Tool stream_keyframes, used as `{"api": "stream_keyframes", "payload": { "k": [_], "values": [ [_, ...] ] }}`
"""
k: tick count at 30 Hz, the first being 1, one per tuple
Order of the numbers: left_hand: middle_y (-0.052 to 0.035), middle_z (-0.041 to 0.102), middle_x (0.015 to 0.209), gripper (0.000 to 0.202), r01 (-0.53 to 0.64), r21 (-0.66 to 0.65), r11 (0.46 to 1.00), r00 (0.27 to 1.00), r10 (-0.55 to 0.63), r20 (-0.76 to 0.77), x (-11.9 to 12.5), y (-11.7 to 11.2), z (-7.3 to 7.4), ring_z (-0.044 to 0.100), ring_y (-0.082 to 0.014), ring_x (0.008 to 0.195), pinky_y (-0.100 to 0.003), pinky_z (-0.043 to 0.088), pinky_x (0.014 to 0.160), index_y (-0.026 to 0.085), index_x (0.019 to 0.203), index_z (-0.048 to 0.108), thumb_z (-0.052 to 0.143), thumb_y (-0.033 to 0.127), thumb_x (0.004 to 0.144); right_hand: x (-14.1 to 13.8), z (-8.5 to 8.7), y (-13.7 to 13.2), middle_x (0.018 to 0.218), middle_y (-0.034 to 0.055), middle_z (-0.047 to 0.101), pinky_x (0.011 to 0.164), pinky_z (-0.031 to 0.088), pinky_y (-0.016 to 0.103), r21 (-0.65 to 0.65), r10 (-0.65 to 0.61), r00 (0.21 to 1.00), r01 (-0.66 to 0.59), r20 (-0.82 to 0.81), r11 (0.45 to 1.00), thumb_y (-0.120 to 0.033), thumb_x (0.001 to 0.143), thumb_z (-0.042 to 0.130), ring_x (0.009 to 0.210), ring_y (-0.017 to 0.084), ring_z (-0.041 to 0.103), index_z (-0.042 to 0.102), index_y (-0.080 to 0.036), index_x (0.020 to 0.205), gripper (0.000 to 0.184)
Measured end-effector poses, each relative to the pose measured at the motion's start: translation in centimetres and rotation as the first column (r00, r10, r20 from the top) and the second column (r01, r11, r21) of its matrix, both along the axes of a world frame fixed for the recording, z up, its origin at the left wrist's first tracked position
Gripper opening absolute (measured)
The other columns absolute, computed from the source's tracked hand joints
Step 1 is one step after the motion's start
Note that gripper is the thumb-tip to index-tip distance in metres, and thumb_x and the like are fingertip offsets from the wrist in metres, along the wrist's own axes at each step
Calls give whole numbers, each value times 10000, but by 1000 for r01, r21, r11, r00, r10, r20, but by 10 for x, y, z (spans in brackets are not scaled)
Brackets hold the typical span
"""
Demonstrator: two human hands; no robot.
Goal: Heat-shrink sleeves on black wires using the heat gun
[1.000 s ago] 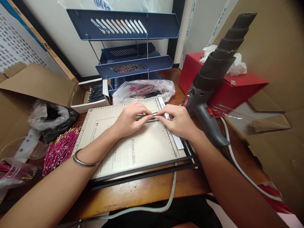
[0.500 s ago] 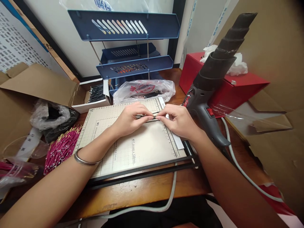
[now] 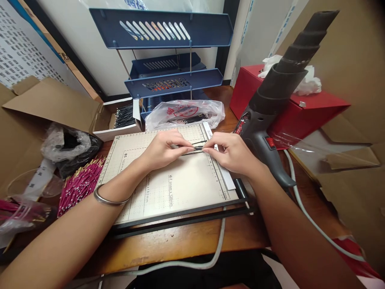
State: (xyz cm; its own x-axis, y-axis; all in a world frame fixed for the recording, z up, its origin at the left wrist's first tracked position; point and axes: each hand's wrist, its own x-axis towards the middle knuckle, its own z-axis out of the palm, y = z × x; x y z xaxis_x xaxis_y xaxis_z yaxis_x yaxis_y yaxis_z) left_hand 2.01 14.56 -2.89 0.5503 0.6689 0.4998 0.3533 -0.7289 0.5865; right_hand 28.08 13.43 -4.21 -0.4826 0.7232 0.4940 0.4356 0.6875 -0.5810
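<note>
A thin black wire (image 3: 197, 148) runs between my two hands over a cream paper trimmer board (image 3: 192, 184) with printed grid lines. My left hand (image 3: 164, 150) pinches its left part between thumb and forefinger. From the right, my right hand (image 3: 228, 150) pinches the other part, its fingertips a small gap away from the left ones. A second dark strand (image 3: 199, 142) shows just behind the pinched one; whether it belongs to the same piece I cannot tell. The wire's ends are hidden by the fingers.
A grey heat gun (image 3: 264, 116) stands nozzle-up at right, before a red box (image 3: 321, 104). Behind the board are a plastic bag (image 3: 159, 114), a white box of black wires (image 3: 120, 130) and a blue rack (image 3: 168, 30). Magenta wires (image 3: 80, 186) lie left.
My right hand's fingertips have drawn slightly right, away from the left ones, so more of the black wire shows between them. The whole view has shifted a little.
</note>
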Motion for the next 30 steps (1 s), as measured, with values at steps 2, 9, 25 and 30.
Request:
{"api": "stream_keyframes", "payload": {
  "k": [2,9,25,30],
  "values": [
    [-44,805,757,169,-14,-8,1000,1000,14,-9,-1,0,1,696,-169,711,-310,550,756,235,883,895,811,340,984,1,1,0,765,-2,692,682,378,298,-19,-1,1000,1,5,1000,-155,932,702,656,127,524,743,-190,818,126],
    [-44,804,742,234,-9,-16,1000,999,8,-46,-3,-1,3,682,-175,710,-326,536,740,218,815,865,789,361,986,3,7,-1,758,8,711,684,390,302,-85,0,999,4,48,996,-169,926,697,661,140,536,753,-199,818,125],
    [-30,766,663,280,50,-19,999,994,-52,-96,-18,8,2,583,-157,649,-311,461,665,231,767,861,805,418,967,10,3,3,819,12,757,692,396,296,-205,14,1000,-10,18,979,-237,942,759,707,135,574,813,-202,867,99],
    [-35,766,681,318,86,-55,995,984,-93,-154,-22,10,0,595,-161,664,-319,472,706,235,779,856,760,451,991,10,1,4,843,20,760,730,433,304,-213,32,999,-25,31,977,-228,943,766,765,153,639,823,-206,869,97]
  ]
}}
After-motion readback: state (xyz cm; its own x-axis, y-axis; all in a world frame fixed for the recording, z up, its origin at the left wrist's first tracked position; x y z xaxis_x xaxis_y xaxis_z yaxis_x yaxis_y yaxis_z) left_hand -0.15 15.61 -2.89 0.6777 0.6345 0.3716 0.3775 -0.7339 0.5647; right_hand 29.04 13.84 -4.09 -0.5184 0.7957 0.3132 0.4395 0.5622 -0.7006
